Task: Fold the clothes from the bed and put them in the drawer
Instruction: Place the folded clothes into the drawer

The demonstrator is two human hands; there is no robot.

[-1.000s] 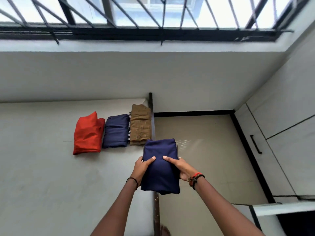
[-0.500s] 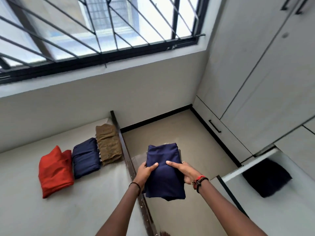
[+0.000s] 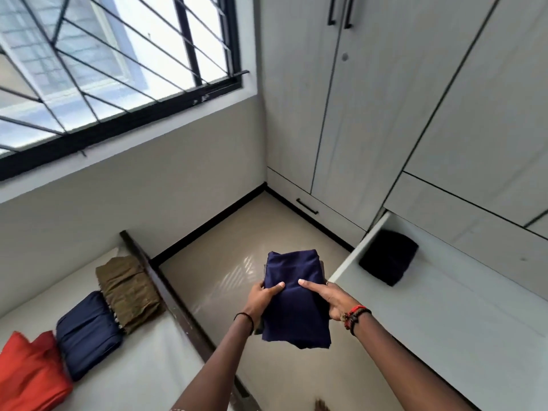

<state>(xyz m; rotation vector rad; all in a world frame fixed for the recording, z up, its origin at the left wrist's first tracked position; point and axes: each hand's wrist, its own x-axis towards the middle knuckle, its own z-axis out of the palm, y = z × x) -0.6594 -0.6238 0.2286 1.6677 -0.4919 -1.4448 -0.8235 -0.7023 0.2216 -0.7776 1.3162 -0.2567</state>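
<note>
1. Navy bundle [image 3: 295, 295], folded flat, was held in the air between both hands, its near end hanging a little below them.
2. The left hand [image 3: 261, 301] gripped the bundle's left edge, thumb pressed on top and fingers curled underneath. A black band [image 3: 246, 317] sat on that wrist.
3. The right hand [image 3: 326, 298] gripped the right edge, thumb laid flat across the top cloth, the other fingers mostly hidden beneath it. Red and black bands [image 3: 355, 314] circled that wrist.
4. The bundle hung over the floor [image 3: 225, 262], just left of the open drawer [image 3: 444, 307], apart from its rim and not yet inside it.
5. In the drawer's far left corner lay a black folded garment [image 3: 388, 259].
6. Above and behind the drawer stood the white wardrobe [image 3: 385, 114], its doors closed.
7. Well to the left of the drawer, across the floor, was the bed [image 3: 142, 366]. Its dark wooden rail [image 3: 166, 292] ran along the side facing the drawer.
8. Three folded pieces lay in a row on the bed. The olive piece [image 3: 127, 292] was nearest the drawer, against the rail. The dark blue piece [image 3: 87, 333] came next, touching the olive one. The red piece [image 3: 29, 372] lay farthest from the drawer.
9. A barred window [image 3: 103, 69] filled the wall high up and to the left of the drawer.
</note>
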